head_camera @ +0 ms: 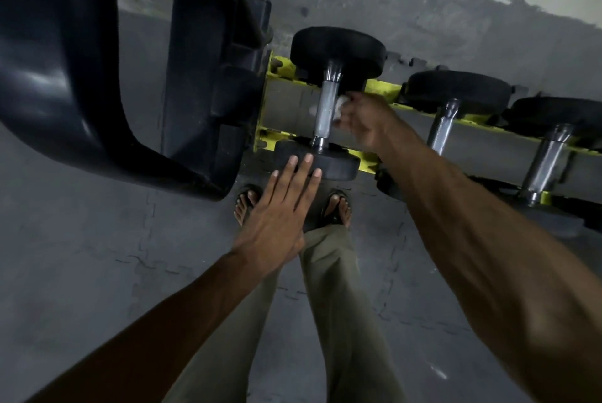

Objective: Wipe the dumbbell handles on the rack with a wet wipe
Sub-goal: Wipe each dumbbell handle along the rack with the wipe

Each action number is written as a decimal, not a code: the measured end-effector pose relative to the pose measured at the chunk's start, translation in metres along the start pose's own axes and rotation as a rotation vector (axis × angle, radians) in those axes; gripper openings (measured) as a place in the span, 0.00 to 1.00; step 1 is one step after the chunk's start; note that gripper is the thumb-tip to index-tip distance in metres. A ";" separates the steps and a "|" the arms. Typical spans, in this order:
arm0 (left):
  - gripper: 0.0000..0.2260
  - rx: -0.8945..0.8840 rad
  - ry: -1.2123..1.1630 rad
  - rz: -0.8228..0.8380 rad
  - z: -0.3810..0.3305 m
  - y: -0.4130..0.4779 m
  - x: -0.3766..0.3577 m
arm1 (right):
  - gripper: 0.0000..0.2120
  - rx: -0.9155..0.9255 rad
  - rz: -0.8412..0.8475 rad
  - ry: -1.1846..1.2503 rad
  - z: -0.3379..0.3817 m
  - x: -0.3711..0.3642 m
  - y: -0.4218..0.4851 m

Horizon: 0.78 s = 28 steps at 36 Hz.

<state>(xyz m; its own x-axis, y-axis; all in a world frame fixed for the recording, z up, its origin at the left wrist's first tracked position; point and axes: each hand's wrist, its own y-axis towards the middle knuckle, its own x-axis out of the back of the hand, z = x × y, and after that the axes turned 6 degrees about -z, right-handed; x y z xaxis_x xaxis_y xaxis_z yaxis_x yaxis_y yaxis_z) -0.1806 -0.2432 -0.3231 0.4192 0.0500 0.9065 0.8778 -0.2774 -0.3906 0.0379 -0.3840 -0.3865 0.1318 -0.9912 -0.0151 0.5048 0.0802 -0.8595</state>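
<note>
Right hand [365, 124] pinches wet wipe [342, 106] against right side of leftmost dumbbell's handle [325, 109]. Left hand [281, 207] flat, fingers spread on its near weight [338, 166]. Handle's long axis runs near-far on yellow rack [381, 88]; next handles lie right.

Wet wipe [342, 105] mostly hidden, blurred.

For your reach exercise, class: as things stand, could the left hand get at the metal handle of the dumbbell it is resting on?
Probably yes. The left hand lies flat on the near weight head, just below the handle. Only the right hand, pressing the wipe against the handle's side, takes up part of it.
</note>
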 end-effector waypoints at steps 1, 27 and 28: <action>0.50 0.000 -0.001 -0.004 0.000 0.000 -0.002 | 0.15 -0.019 -0.031 0.152 0.003 -0.004 0.005; 0.50 -0.004 -0.013 -0.020 -0.001 0.000 0.000 | 0.15 1.243 -0.261 -1.507 -0.025 -0.009 -0.010; 0.50 -0.006 -0.016 -0.025 0.000 0.000 0.000 | 0.14 1.262 -0.252 -1.621 -0.022 -0.011 -0.008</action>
<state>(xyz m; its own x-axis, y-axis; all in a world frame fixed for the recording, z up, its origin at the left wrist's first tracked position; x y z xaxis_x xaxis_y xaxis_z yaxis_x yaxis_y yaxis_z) -0.1805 -0.2436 -0.3229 0.4010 0.0726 0.9132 0.8866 -0.2815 -0.3670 0.0140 -0.3763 -0.3907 0.0916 -0.0743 0.9930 0.7144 0.6996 -0.0136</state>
